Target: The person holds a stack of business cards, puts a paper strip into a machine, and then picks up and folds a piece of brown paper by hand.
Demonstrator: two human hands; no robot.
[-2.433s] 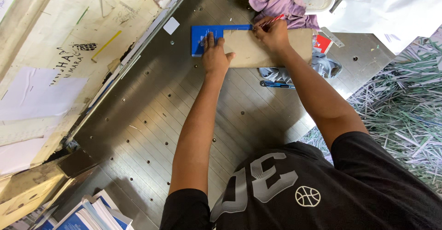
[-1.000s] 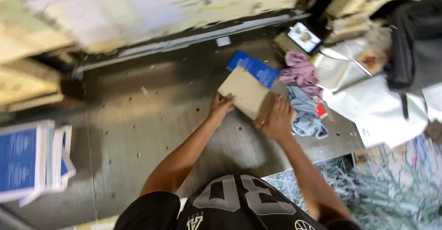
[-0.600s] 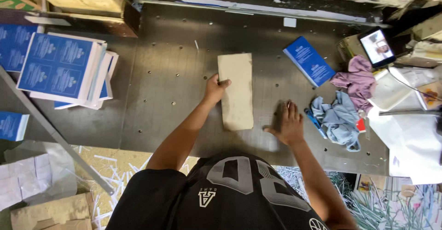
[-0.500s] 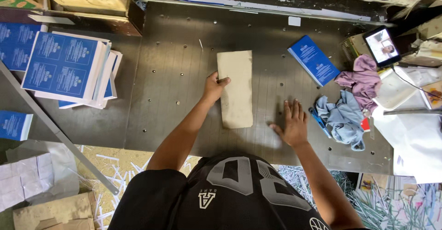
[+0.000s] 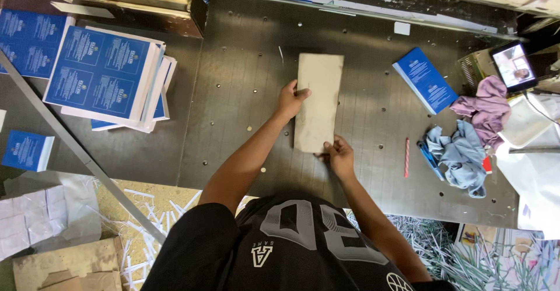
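A person's left hand (image 5: pixel 291 97) grips the left edge of a tan cardboard slab (image 5: pixel 319 101) lying on the dark metal table (image 5: pixel 233 93), while the right hand (image 5: pixel 338 155) pinches its near end at five o'clock. The slab's long axis runs twelve to six, straight ahead of the person and between both hands.
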